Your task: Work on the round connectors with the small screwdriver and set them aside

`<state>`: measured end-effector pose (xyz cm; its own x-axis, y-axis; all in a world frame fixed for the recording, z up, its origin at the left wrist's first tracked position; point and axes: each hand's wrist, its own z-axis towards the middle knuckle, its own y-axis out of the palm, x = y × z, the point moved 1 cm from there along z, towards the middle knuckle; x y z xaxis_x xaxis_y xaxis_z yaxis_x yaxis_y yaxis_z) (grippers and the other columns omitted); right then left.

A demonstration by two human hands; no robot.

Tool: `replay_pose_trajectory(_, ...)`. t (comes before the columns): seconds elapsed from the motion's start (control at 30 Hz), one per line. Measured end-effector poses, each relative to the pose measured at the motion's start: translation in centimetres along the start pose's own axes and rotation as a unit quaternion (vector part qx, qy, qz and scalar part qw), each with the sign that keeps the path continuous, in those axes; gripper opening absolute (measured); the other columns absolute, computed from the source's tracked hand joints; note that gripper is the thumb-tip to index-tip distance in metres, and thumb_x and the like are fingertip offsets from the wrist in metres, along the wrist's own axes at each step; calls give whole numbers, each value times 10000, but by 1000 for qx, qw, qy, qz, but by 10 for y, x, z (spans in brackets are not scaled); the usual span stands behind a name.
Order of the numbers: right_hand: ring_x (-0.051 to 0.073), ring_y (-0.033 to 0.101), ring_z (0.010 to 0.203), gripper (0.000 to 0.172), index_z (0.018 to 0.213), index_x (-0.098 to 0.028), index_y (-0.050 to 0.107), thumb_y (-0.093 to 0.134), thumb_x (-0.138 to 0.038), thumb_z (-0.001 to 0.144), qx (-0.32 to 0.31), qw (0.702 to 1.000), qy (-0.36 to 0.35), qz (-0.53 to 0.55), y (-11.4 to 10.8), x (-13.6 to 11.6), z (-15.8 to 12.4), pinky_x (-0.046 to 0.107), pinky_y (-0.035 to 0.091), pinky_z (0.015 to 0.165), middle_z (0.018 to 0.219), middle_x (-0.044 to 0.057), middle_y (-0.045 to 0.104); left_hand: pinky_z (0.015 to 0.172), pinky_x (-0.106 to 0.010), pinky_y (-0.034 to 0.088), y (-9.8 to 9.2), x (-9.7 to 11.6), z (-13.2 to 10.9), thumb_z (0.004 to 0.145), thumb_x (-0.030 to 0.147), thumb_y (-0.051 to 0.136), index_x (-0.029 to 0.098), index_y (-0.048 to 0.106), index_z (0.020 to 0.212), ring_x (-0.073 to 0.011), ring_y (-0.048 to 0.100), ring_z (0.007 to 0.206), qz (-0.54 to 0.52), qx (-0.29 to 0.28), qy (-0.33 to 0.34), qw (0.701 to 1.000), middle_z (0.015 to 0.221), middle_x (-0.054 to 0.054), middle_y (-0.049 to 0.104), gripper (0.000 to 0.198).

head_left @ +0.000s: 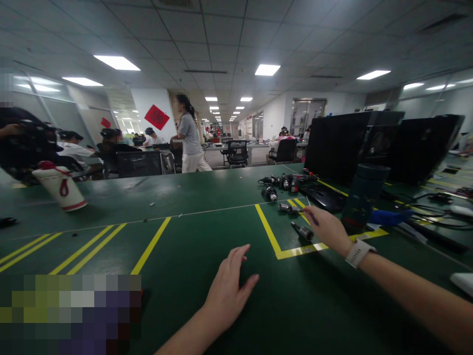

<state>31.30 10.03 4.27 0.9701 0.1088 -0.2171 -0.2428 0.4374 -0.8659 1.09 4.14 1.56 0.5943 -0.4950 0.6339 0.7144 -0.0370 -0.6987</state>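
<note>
My left hand [231, 283] hovers over the green table with its fingers stretched out and the thumb apart, holding nothing. Farther right, my right hand [328, 228], with a pale watch on the wrist, reaches into the yellow-taped area. Its fingers are pinched together, and a small dark shape shows at them, too unclear to name. Just beyond the fingertips lies a short dark metal cylinder [289, 208]. Closer to me, a second cylindrical metal part [303, 230] with a thin shaft lies on the table near the tape.
Several dark metal parts with cables [271, 193] lie farther back. A flat black device [325, 197], a dark tumbler [365, 197] and a black computer case [343, 145] stand at the right. At the left is a white paper cup [61, 187]. A person [191, 135] walks beyond the table.
</note>
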Motion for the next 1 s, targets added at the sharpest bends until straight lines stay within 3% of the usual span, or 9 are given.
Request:
replay_pose_trajectory(0.13,194,628,888,252,1145,-168,553,538,-284,922,-42,997,54,-37,5,4,45,377,534,751,1102,70,605,830,-460,521,1,-2,0,819,257,550,266,419,1321,-274,606,1032,-3,3,-7,1000,1254,-95,562,518)
replay_pose_trajectory(0.27,217,613,950,272,1159,-158,547,552,-273,913,-108,991,57,-61,22,6,78,409,523,790,1154,84,585,859,-449,508,1,0,0,827,256,535,240,403,1326,-260,602,1038,-10,-18,-17,1000,1265,-106,548,516)
replay_pose_trajectory(0.43,219,614,950,280,1163,-154,544,559,-272,909,-198,976,32,-81,45,7,93,410,525,786,1153,83,584,849,-433,516,-2,4,1,813,232,544,223,418,1324,-258,616,1005,-12,-25,-35,999,1243,-115,567,526)
replay_pose_trajectory(0.57,221,611,958,281,1164,-157,545,559,-272,908,-223,970,20,-99,50,11,97,411,523,792,1159,85,582,809,-432,531,-2,4,0,814,241,548,242,423,1327,-261,630,959,-17,-26,-32,999,1214,-108,589,527)
replay_pose_trajectory(0.8,222,610,963,278,1160,-157,547,562,-271,907,-227,968,3,-106,36,11,89,411,521,795,1160,85,582,808,-426,537,-2,3,0,802,229,562,257,451,1304,-253,636,967,-27,-20,-22,999,1196,-87,606,516)
replay_pose_trajectory(1.0,216,614,947,267,1149,-155,553,560,-272,909,-187,980,-30,-60,0,-7,81,404,524,786,1145,82,589,756,-404,560,-3,4,-1,803,238,566,265,465,1298,-251,656,941,-28,-14,-32,999,1106,-76,654,506)
